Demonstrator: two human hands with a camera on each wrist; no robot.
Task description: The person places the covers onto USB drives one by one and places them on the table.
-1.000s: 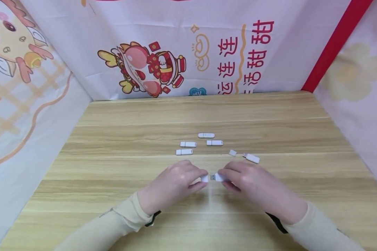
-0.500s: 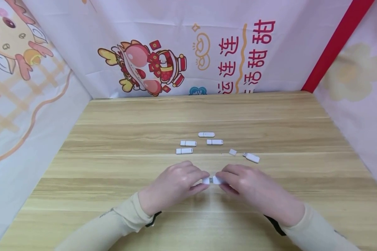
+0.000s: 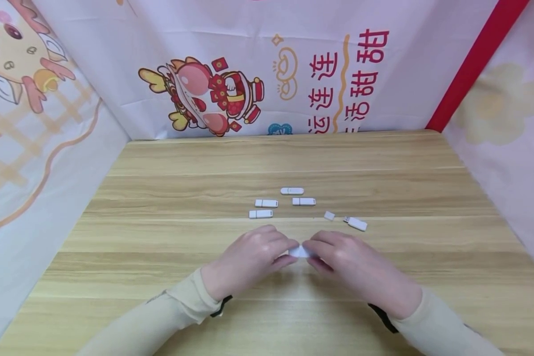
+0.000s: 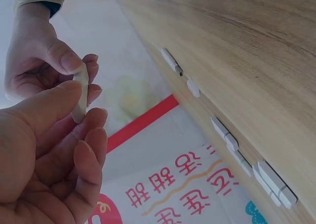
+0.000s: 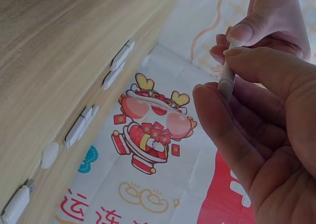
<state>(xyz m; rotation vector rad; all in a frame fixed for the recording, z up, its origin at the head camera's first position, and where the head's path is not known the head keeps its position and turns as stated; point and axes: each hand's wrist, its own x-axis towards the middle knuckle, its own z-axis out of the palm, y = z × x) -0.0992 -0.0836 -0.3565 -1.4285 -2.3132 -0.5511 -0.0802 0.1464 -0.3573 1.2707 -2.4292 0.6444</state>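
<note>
A white USB stick (image 3: 300,252) is held level above the wooden table, between both hands. My left hand (image 3: 251,254) pinches its cap end with thumb and fingertips. From the other side, my right hand (image 3: 360,264) pinches the body. No metal plug shows between cap and body. Both wrist views show the stick edge-on, largely covered by the fingers. Beyond the right hand lies an uncapped USB stick (image 3: 357,224), its metal plug pointing left toward a loose white cap (image 3: 329,215).
Several capped white USB sticks lie farther back, among them a round-ended one (image 3: 292,191) and a square-ended one (image 3: 260,214). The wooden table (image 3: 182,168) ends at a printed cloth (image 3: 231,29) behind; similar cloth hangs at both sides.
The hands have come together. The metal plug, bare a second ago, has gone into the cap, and the gap between cap and body has closed.
</note>
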